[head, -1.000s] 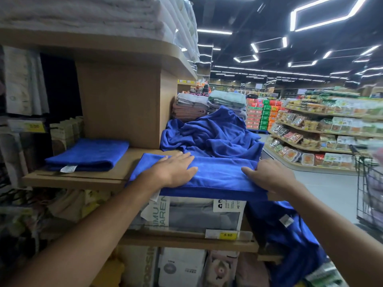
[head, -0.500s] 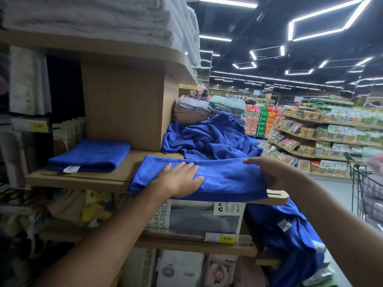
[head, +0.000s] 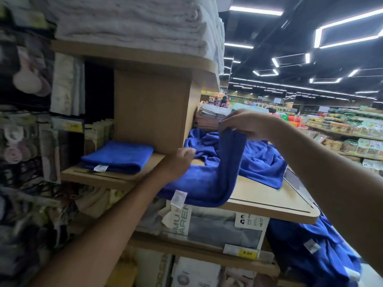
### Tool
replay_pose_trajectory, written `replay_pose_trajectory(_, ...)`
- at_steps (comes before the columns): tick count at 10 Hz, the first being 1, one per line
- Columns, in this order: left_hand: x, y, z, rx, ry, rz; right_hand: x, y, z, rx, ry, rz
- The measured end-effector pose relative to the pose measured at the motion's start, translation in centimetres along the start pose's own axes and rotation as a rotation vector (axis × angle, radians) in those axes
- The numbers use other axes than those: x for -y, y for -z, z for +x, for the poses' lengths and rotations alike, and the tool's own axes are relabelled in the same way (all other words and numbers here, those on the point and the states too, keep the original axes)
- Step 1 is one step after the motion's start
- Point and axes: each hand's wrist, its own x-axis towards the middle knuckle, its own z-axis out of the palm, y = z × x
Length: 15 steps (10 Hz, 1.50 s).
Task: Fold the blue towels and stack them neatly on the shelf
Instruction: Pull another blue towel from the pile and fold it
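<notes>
Wooden shelf [head: 267, 200] is running under both hands, w/ its bare board showing below the R forearm. Stack of white towels [head: 134, 23] is sitting on the board high above the L hand. Loose pile of blue towels [head: 263, 162] is lying crumpled just behind and below the R hand. The blue towel being folded [head: 199, 183] is lying on the shelf between the two hands, front edge hanging slightly over the shelf lip, right part standing up in a fold. More blue cloth [head: 310, 255] is hanging well below the R arm, under the shelf. A folded blue towel [head: 118, 156] is lying flat to the left of the L hand, apart from it. A boxed package [head: 217, 226] is sitting on the lower board, under the L hand. R hand [head: 244, 125] is pinching the towel's edge between thumb & fingers, holding it raised above the pile. L hand [head: 180, 162] is sitting at the towel's far-left corner w/ fingers curled; pic is blurry, can't tell if it's gripping cloth or only pressing. White tag [head: 178, 198] is dangling off the towel's front edge, below the L wrist. Yellow price label [head: 246, 253] is showing lower down, on the board edge
</notes>
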Motion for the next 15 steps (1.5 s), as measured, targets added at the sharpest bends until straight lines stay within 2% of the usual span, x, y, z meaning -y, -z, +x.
replay_pose_trajectory(1,2.0,1.5,-0.1,-0.186,0.129,-0.249,2.1,-3.5,1.7,0.095,0.049,-0.138)
replay_pose_trajectory(2,3.7,1.9,-0.4,-0.269,0.233,-0.649,3.1,-8.5,3.5,0.152,0.030,-0.222)
replay_pose_trajectory(3,4.4,2.6,-0.9,-0.224,0.200,-0.685,2.8,-13.0,4.7,0.231,0.018,-0.276)
replay_pose_trajectory(4,4.2,3.1,-0.8,-0.161,0.283,-0.836,1.8,-15.7,4.9,0.287,0.050,-0.295)
replay_pose_trajectory(5,3.8,2.9,-0.5,-0.186,0.321,-0.818,0.9,-15.8,4.5,0.272,0.089,-0.232)
replay_pose_trajectory(6,4.0,2.9,-0.3,-0.185,0.265,-0.636,-0.7,-13.7,3.9,0.108,0.197,-0.366)
replay_pose_trajectory(7,3.0,3.5,0.2,-0.149,0.065,-0.198,-4.1,-12.5,2.4,0.019,0.315,-0.575)
replay_pose_trajectory(8,0.8,2.7,0.8,-0.020,-0.023,0.154,-7.2,-13.1,1.9,0.066,0.281,-0.708)
replay_pose_trajectory(9,1.1,0.8,0.7,0.135,0.008,0.445,-8.5,-14.0,1.9,0.099,0.276,-0.753)
replay_pose_trajectory(10,2.8,0.2,0.1,0.199,0.047,0.555,-9.4,-14.3,2.2,0.102,0.272,-0.751)
replay_pose_trajectory(12,3.3,-0.1,0.0,0.218,0.075,0.534,-10.4,-14.7,2.8,0.030,0.342,-0.734)
replay_pose_trajectory(13,3.4,-0.1,-0.2,0.221,0.083,0.519,-11.1,-13.4,1.7,-0.205,0.280,-0.552)
replay_pose_trajectory(14,3.5,-0.1,-0.2,0.206,0.083,0.490,-12.7,-11.0,-0.1,-0.333,0.055,-0.683)
replay_pose_trajectory(15,3.6,0.0,-0.3,0.188,0.071,0.454,-13.6,-10.3,-0.7,-0.289,-0.039,-0.518)
